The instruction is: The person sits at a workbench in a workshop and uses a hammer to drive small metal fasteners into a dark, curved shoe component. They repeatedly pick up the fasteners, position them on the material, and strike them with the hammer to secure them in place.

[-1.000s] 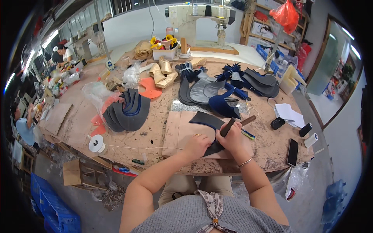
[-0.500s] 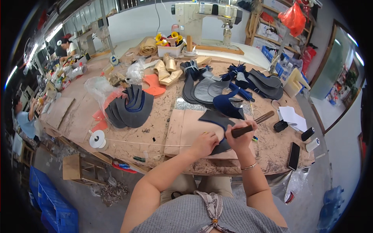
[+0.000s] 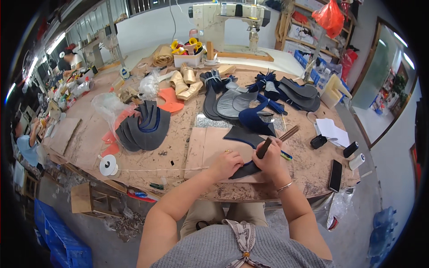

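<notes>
A dark grey shoe upper piece (image 3: 241, 136) with a blue curved edge lies on a pale tan board (image 3: 210, 145) in front of me. The bent fingers of my left hand (image 3: 226, 165) are closed at the piece's inner edge. A thin white tape (image 3: 152, 169) runs from a white spool (image 3: 108, 165) to this hand; its end is hidden under the fingers. In my closed right hand (image 3: 270, 161) is a hammer-like tool (image 3: 264, 148) with a dark blocky part low down and a brown stick-like part angled up to the right. Its lower tip is near the piece's right side.
Stacked grey upper pieces (image 3: 145, 127) sit left, bundled blue and grey pieces (image 3: 237, 102) beyond the board. Gold shoe parts (image 3: 187, 82) and a white bin (image 3: 187, 59) stand farther back, before a sewing machine (image 3: 223, 22). A phone (image 3: 334, 175) and thread cones (image 3: 356, 161) are right.
My right hand has come down and slightly left, and the tool now stands more steeply. The left hand has shifted a little left along the piece. The whole view has also shifted slightly.
</notes>
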Demonstrator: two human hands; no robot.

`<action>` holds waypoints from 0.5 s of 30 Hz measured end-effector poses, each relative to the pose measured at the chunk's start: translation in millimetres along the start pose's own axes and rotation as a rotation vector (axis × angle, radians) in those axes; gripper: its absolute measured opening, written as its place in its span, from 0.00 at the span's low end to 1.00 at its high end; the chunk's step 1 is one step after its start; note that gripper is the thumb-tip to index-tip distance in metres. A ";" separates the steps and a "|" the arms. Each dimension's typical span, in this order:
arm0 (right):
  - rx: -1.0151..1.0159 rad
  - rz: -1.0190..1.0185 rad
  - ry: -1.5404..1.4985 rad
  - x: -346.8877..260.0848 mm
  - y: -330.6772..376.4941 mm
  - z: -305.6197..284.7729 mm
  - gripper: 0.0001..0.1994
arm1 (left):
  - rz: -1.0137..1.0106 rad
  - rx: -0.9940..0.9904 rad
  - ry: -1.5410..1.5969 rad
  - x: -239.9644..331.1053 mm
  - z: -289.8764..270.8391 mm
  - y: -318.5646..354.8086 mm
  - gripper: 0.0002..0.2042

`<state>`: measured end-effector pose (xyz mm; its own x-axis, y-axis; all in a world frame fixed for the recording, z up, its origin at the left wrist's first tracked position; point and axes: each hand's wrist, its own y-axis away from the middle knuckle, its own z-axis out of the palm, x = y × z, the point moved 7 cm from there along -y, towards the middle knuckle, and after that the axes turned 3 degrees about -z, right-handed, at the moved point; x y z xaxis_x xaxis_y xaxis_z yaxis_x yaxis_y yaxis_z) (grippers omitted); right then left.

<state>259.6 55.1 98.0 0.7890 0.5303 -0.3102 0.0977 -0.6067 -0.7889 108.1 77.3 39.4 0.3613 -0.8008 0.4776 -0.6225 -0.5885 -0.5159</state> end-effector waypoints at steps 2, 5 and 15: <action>0.071 -0.144 0.147 -19.2 -12.3 -11.5 0.07 | -0.010 0.011 -0.007 -1.7 -3.1 0.4 0.01; 0.082 -0.044 0.029 -21.0 -4.2 -2.9 0.07 | -0.009 0.020 -0.006 0.3 2.2 0.5 0.01; 0.010 -0.032 0.081 -15.7 0.2 18.0 0.07 | -0.111 0.009 0.052 -4.2 -5.6 3.8 0.04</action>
<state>236.3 57.3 93.1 0.8323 0.4993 -0.2409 0.1179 -0.5840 -0.8031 100.4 79.0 39.4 0.3911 -0.7237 0.5686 -0.5742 -0.6747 -0.4637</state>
